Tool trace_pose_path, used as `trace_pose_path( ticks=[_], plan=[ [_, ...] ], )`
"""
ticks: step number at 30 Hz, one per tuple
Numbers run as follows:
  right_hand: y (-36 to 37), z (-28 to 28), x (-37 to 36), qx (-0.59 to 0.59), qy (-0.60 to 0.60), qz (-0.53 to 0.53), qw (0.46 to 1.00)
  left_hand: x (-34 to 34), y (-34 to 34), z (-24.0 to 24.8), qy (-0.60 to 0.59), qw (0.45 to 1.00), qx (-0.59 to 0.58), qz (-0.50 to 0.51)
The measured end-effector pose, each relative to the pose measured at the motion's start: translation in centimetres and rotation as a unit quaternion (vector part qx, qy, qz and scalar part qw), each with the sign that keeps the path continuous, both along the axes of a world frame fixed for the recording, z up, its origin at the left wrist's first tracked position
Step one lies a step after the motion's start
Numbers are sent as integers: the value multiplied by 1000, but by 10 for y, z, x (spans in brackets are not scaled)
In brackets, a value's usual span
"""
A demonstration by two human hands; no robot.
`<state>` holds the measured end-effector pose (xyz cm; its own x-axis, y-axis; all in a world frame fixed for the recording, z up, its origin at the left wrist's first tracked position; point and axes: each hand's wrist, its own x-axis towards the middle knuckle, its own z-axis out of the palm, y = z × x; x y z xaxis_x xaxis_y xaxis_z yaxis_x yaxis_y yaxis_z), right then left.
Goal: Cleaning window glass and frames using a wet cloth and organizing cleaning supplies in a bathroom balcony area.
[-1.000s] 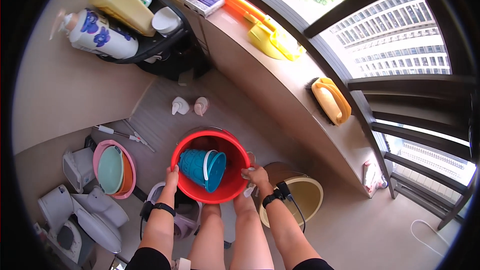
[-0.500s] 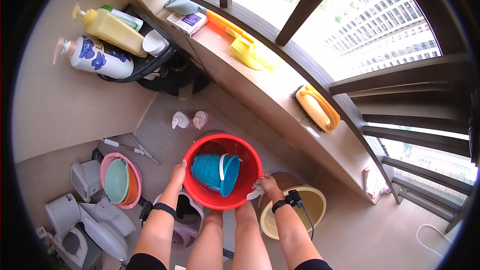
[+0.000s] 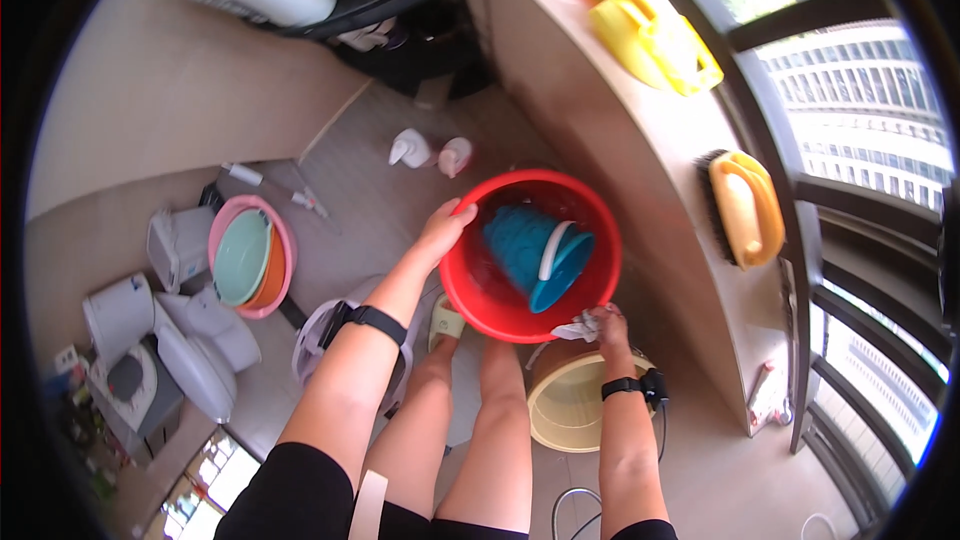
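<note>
My left hand (image 3: 447, 228) grips the left rim of a round red basin (image 3: 468, 285), fingers wrapped over its edge. Inside it, a small blue bucket (image 3: 520, 245) with a white handle (image 3: 548, 255) lies on its side. My right hand (image 3: 610, 326) is closed at the basin's near right edge, with a crumpled white cloth (image 3: 576, 328) in its fingers. Whether those fingers also grip the rim cannot be made out. Below the right hand stands a cream-coloured tub (image 3: 545, 418), partly hidden by my forearm.
Two pump bottles (image 3: 408, 148) stand on the floor beyond the basin. A ledge along the window carries a yellow scoop (image 3: 655, 40) and a scrubbing brush (image 3: 745, 208). Left are stacked washbasins (image 3: 243, 255) and a toilet (image 3: 185, 365); a lilac bucket (image 3: 318, 340) stands by my left leg.
The red basin, with the blue bucket in it, has shifted right and farther away, carried by both hands. The view has turned too, bringing the ledge closer. Both grips stay as they were.
</note>
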<state>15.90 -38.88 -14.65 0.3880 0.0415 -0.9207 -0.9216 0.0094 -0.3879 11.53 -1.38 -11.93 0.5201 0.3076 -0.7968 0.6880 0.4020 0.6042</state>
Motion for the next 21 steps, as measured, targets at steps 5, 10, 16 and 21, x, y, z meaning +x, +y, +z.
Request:
trace_pose_path(
  ticks=[5, 10, 16, 21],
  plan=[
    [-32, -8, 18, -43, -20, 38, 998, -34, -13, 3, -95, 994, 18, 44],
    [-28, 20, 19, -143, 70, 259, 953, -203, 2, -10, 186, 915, 357, -30],
    [-19, 26, -47, -157, -132, 771, 603, -384, 8, 21, 462, 788, 406, -2],
    [88, 52, -92, -144, -29, 800, 582, -415, 4, 31, 565, 763, 305, 75]
  ],
)
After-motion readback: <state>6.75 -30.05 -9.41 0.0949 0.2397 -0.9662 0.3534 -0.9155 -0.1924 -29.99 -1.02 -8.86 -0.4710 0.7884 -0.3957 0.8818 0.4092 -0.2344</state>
